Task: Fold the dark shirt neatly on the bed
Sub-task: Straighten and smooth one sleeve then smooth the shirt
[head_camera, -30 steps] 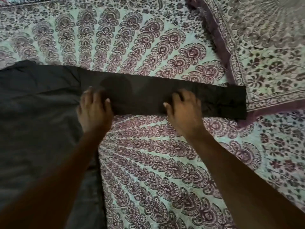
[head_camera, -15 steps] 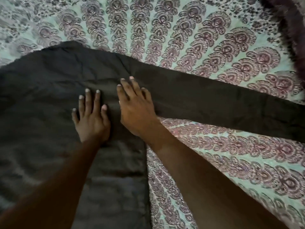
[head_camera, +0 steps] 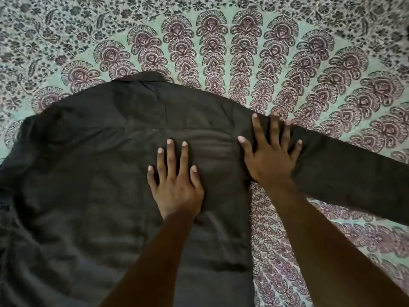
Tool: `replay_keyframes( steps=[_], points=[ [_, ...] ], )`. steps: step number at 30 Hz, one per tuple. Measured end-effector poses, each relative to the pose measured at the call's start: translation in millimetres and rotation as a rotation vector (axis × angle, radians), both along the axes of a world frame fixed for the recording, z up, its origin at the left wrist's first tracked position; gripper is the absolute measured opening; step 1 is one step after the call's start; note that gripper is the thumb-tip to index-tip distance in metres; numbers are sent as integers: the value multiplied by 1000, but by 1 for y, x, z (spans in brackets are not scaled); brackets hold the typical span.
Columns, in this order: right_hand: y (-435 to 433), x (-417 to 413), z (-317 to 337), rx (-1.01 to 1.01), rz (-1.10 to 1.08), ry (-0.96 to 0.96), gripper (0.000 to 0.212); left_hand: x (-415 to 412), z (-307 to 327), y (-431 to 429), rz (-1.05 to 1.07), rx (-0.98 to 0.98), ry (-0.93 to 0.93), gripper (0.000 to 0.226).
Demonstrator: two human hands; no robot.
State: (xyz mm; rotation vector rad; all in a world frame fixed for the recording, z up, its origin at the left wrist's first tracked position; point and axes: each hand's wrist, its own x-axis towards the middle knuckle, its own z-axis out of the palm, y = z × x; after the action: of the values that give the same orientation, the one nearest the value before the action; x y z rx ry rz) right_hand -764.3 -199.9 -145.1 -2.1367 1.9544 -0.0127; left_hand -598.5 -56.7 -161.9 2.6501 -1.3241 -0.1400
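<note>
The dark shirt (head_camera: 93,178) lies spread flat on the bed, collar at the far edge, its right sleeve (head_camera: 354,173) stretched out toward the right. My left hand (head_camera: 177,185) presses flat on the shirt's body with fingers straight and spread. My right hand (head_camera: 270,156) lies flat where the sleeve joins the body, fingers spread, reaching the shirt's far edge. Small wrinkles bunch in the cloth between the two hands. The shirt's left side runs off the frame's left edge.
The bed is covered by a pale green sheet (head_camera: 221,41) printed with maroon fan-shaped motifs. Bare sheet shows beyond the collar and to the right, on both sides of the sleeve.
Both hands slid left along the sleeve from its middle to the shoulder and body. The view followed left, so the sleeve's cuff end and the bed's folded border have left the frame.
</note>
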Motion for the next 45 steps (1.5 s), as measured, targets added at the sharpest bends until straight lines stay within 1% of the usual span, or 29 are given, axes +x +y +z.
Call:
replay_keyframes(
  steps=[1, 2, 3, 4, 6, 7, 9, 12, 14, 17, 18, 19, 20, 22, 23, 24, 25, 27, 29, 31, 33, 35, 36, 37, 39, 41, 42, 45],
  points=[
    [-3, 9, 2, 0, -64, -25, 74, 0, 0, -1, 3, 2, 10, 62],
    [-3, 24, 4, -39, -73, -38, 77, 1, 0, 0, 5, 6, 19, 62],
    [-1, 41, 6, -96, -9, -50, 78, 2, 0, 0, 6, 11, 18, 62],
    [3, 58, 6, -121, 125, -66, 76, 2, 0, 1, 4, 16, 11, 63],
    [14, 78, -1, -99, 392, -72, 72, 3, 0, 1, -8, 17, 7, 64],
    [16, 77, -6, -93, 440, -48, 71, 2, 0, 1, -12, 16, 15, 64],
    [11, 59, -13, -99, 378, -12, 71, 2, 1, 1, -11, 22, 10, 64],
    [5, 1, -9, -90, 142, 48, 71, 2, 3, 0, -8, 31, 11, 64],
    [5, -38, -8, -55, -46, 31, 74, 1, 4, 0, -10, 32, 7, 64],
    [5, -47, -7, -84, -267, 12, 82, 0, 5, -1, -8, 25, 6, 64],
    [2, -37, -5, -95, -277, -3, 86, 1, 4, -1, -6, 20, 8, 64],
    [1, -25, -3, -112, -217, -24, 87, 0, 4, 0, -5, 17, 1, 63],
    [3, -12, -2, -136, -80, -44, 84, 1, 3, 0, -6, 14, -8, 63],
    [12, 5, -5, -146, 269, -78, 74, 2, 1, 1, -17, 1, -12, 63],
    [17, 7, -7, -131, 378, -82, 71, 3, 0, 1, -21, 0, -14, 62],
    [20, 2, -9, -110, 408, -80, 70, 2, 0, 2, -27, 0, -16, 62],
    [22, -8, -10, -87, 375, -73, 69, 2, 0, 1, -36, 2, -10, 62],
    [24, -40, -9, -52, 241, -46, 69, 1, 1, 0, -50, 18, 13, 62],
    [24, -77, -6, -59, 118, -11, 68, 1, 3, -1, -49, 25, 36, 62],
    [20, -108, 1, -31, 44, -2, 68, -9, 10, -7, -65, -22, 58, 62],
    [11, -117, 10, 26, 29, -39, 69, -29, 20, -19, -204, -123, 65, 60],
    [6, -117, 16, -1, 100, -63, 66, -61, 28, -40, -431, -249, 106, 54],
    [6, -118, 17, -18, 159, -65, 65, -80, 33, -53, -512, -266, 147, 53],
    [8, -123, 16, -21, 207, -58, 64, -100, 37, -65, -558, -227, 195, 54],
    [16, -145, 7, -5, 209, -8, 60, -134, 38, -84, -598, -51, 242, 60],
    [22, -184, 0, -16, 89, 36, 59, -159, 29, -91, -627, 150, 199, 70],
    [24, -207, -1, -37, 22, 45, 62, -167, 23, -90, -637, 218, 164, 76],
    [26, -261, -4, -109, -158, 87, 71, -171, 14, -90, -630, 268, 101, 88]
  ],
)
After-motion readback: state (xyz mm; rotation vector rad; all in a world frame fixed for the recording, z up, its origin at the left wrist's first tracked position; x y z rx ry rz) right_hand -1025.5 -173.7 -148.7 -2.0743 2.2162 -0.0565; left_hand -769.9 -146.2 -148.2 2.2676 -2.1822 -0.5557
